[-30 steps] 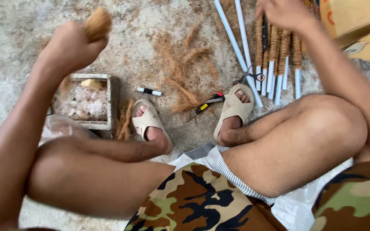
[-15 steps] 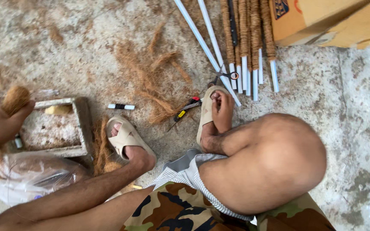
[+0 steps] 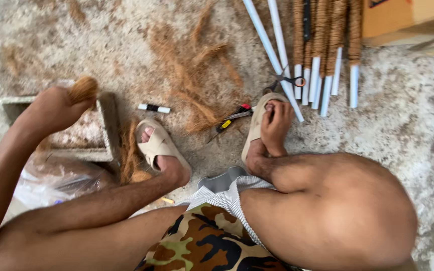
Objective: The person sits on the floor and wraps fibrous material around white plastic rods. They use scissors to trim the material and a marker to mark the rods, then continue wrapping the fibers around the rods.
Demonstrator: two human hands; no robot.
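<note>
At the left of the scene, the left hand [image 3: 51,108] is closed in a fist around a tuft of brown fibre [image 3: 83,89], whose frayed end sticks up out of the grip. Hand and tuft hover over a shallow wooden tray [image 3: 107,125] resting on the concrete floor [image 3: 408,130]. The right hand does not show, so its fingers cannot be told. Just right of the tray lies a small black and white marker [image 3: 154,108], and beyond it a loose heap of fibre [image 3: 197,75] spreads across the floor. Both feet wear tan sandals [image 3: 159,145]. By the right foot lie a red and yellow tool [image 3: 232,118] and scissors [image 3: 287,80]. Far right, white tubes wrapped in fibre [image 3: 322,50] lie side by side, next to a cardboard box [image 3: 408,20]. Near left, a clear plastic bag [image 3: 51,183] sits under the left leg.
</note>
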